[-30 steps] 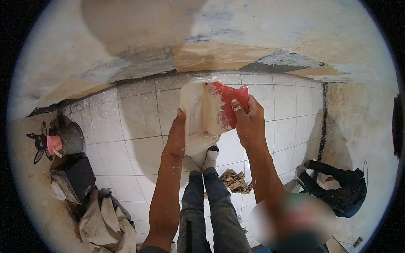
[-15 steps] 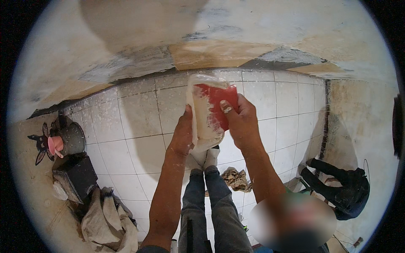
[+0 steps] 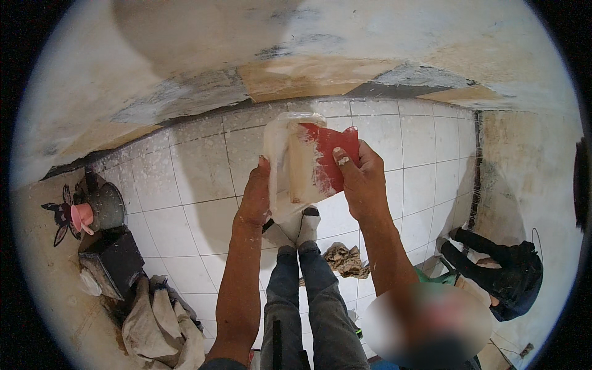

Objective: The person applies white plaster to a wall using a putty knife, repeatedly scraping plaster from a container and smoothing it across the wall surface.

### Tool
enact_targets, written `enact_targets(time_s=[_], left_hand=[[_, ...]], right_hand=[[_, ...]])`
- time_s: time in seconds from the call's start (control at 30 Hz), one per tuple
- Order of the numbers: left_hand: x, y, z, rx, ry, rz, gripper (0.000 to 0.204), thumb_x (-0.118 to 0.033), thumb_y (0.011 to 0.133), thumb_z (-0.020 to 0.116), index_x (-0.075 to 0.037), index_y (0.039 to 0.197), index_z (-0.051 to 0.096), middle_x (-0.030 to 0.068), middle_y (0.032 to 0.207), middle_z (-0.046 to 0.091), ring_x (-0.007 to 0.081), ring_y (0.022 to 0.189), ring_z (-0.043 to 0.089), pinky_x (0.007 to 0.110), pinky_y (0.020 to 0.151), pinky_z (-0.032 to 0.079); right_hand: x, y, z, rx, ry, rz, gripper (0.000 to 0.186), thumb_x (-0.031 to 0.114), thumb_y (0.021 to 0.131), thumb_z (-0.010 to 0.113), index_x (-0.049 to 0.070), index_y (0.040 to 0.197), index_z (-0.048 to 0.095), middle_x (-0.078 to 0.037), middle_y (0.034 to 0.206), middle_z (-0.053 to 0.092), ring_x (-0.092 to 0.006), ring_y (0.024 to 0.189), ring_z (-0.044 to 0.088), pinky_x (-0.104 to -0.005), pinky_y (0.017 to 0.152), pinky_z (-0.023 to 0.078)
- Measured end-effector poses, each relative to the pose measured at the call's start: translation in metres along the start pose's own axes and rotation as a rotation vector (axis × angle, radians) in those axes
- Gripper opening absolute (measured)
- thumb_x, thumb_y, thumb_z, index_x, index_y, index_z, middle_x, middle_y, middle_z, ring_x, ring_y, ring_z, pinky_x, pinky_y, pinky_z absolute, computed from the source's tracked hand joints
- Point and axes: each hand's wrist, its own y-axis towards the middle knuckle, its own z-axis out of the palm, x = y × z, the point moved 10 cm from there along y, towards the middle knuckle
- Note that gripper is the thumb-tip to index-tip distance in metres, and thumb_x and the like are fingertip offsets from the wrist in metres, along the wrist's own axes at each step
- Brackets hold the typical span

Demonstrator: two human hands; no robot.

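Note:
My left hand (image 3: 254,196) grips the left side of a pale, plaster-smeared flat tray (image 3: 277,154), held up in front of me. My right hand (image 3: 362,179) holds a red scraper blade (image 3: 327,154), its face streaked with white filler, lying against the tray's surface. Both are raised over a white tiled floor (image 3: 203,179), with my jeans and white-socked feet (image 3: 299,225) straight below.
A patchy plastered wall (image 3: 296,55) rises ahead. At the left stand a grey pot with a pink cup (image 3: 92,213), a dark box (image 3: 114,262) and crumpled cloth (image 3: 157,320). A rag (image 3: 345,259) lies by my feet. A black bag (image 3: 505,277) sits right.
The red scraper has slid down and across the tray, now lying flatter on it. Both hands have dropped slightly and come closer together.

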Motion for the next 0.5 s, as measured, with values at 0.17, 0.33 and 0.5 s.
enact_targets(time_s=[0.17,0.33,0.5], left_hand=[[-0.005,0.001,-0.001,0.005,0.125,0.065,0.069,-0.058,0.096,0.036,0.003,0.123,0.052,0.0098,0.108,0.063,0.0159,0.094,0.063,0.031,0.077,0.054],[0.003,-0.001,0.011,-0.031,0.02,0.027,0.072,-0.06,0.095,0.037,0.004,0.124,0.052,0.012,0.11,0.063,0.0174,0.097,0.062,0.031,0.081,0.053],[0.0,0.002,0.022,-0.02,-0.084,-0.016,0.071,-0.061,0.095,0.035,-0.001,0.132,0.046,0.0131,0.118,0.059,0.0217,0.104,0.06,0.035,0.086,0.052]], right_hand=[[0.005,-0.002,0.005,0.031,-0.061,-0.057,0.018,0.012,0.092,0.056,-0.003,0.102,0.058,-0.011,0.088,0.066,-0.0126,0.076,0.06,-0.029,0.068,0.049],[0.003,-0.007,0.014,0.059,-0.02,-0.025,0.022,0.012,0.094,0.057,-0.003,0.11,0.057,-0.006,0.094,0.064,-0.0079,0.082,0.057,-0.0248,0.074,0.048],[-0.001,-0.008,0.006,0.087,0.056,-0.072,0.024,0.018,0.093,0.059,-0.001,0.108,0.058,-0.01,0.091,0.065,-0.0123,0.079,0.06,-0.028,0.072,0.05]])
